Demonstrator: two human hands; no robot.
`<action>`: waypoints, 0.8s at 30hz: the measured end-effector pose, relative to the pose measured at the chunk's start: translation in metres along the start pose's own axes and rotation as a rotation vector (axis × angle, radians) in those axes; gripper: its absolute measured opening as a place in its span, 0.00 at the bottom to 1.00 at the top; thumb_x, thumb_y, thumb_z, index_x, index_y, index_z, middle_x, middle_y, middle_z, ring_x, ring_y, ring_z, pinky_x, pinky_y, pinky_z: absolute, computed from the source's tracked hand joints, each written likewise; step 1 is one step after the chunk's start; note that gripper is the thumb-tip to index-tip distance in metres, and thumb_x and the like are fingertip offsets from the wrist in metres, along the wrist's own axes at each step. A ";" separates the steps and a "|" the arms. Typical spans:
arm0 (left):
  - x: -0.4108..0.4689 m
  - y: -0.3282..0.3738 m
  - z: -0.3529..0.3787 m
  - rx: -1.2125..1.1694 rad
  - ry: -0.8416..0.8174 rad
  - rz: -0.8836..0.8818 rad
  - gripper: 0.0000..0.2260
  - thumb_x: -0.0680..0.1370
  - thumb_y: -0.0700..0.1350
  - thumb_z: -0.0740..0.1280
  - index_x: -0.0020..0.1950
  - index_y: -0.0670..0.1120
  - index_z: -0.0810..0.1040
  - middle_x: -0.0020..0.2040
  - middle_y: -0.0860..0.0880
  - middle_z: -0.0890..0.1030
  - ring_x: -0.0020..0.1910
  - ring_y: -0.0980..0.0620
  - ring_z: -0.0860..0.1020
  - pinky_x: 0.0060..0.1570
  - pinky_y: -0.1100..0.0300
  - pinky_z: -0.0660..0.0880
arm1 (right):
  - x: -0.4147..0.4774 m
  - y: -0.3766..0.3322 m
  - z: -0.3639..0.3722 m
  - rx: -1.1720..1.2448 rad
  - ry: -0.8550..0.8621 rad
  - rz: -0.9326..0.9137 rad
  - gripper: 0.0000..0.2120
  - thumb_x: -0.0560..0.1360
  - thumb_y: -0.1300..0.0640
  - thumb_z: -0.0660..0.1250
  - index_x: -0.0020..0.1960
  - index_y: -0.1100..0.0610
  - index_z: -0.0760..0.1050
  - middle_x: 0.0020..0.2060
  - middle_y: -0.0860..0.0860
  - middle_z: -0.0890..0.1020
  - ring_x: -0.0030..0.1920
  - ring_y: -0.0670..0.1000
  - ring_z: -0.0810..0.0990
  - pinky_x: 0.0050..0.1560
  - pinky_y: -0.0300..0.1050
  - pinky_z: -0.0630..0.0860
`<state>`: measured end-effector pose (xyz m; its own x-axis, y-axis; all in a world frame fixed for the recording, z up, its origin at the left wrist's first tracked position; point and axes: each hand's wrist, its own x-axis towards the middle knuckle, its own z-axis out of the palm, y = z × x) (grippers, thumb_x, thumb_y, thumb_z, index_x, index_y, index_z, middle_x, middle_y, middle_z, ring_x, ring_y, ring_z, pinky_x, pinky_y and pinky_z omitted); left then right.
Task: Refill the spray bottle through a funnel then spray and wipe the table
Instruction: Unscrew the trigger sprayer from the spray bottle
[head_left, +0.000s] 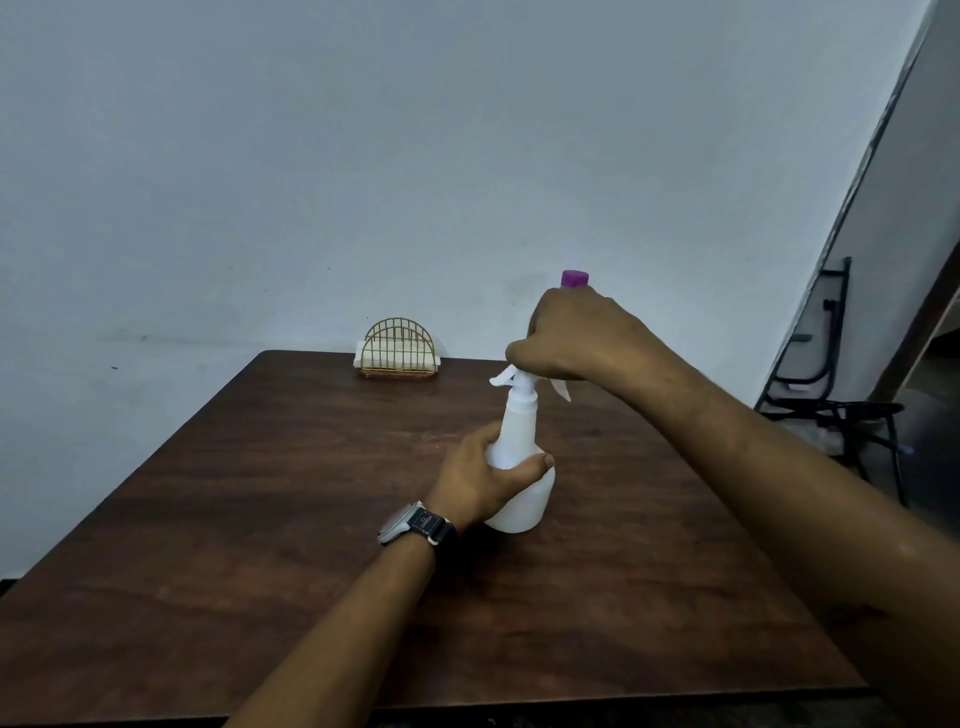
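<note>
Left hand wraps round the body of the spray bottle, bracing it upright near the middle of the tabletop. Right hand curls over the trigger head, probably to unscrew it for refilling. Behind that hand, 1 purple cap shows; a wire napkin holder sits at the far edge.

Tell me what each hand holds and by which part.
The left hand grips the spray bottle round its body, below the neck. The right hand grips the bottle's spray head from above.
</note>
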<state>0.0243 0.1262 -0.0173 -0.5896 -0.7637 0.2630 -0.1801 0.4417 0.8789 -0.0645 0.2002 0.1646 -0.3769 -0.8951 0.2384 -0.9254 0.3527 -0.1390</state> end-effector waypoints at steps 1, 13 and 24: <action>0.000 0.000 0.000 0.010 -0.002 0.002 0.15 0.76 0.57 0.77 0.58 0.51 0.82 0.52 0.54 0.85 0.48 0.60 0.80 0.43 0.65 0.74 | 0.000 0.000 -0.003 0.063 -0.034 -0.034 0.09 0.72 0.55 0.65 0.39 0.60 0.80 0.33 0.52 0.81 0.34 0.50 0.76 0.32 0.41 0.69; 0.000 -0.003 0.003 0.005 0.000 0.025 0.15 0.76 0.59 0.76 0.58 0.53 0.82 0.54 0.54 0.85 0.52 0.57 0.82 0.50 0.59 0.79 | 0.001 0.015 0.007 0.182 -0.003 -0.011 0.09 0.72 0.59 0.70 0.51 0.57 0.78 0.46 0.53 0.82 0.49 0.57 0.81 0.44 0.48 0.80; -0.001 -0.008 -0.001 -0.016 -0.005 -0.003 0.15 0.76 0.62 0.74 0.57 0.55 0.82 0.52 0.55 0.85 0.50 0.58 0.83 0.43 0.63 0.76 | -0.010 0.019 0.006 0.212 0.013 -0.414 0.19 0.74 0.69 0.68 0.46 0.44 0.84 0.58 0.44 0.83 0.58 0.44 0.78 0.53 0.34 0.76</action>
<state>0.0276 0.1229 -0.0239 -0.5932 -0.7625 0.2581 -0.1692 0.4315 0.8861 -0.0780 0.2145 0.1537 0.0203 -0.9448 0.3271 -0.9699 -0.0980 -0.2229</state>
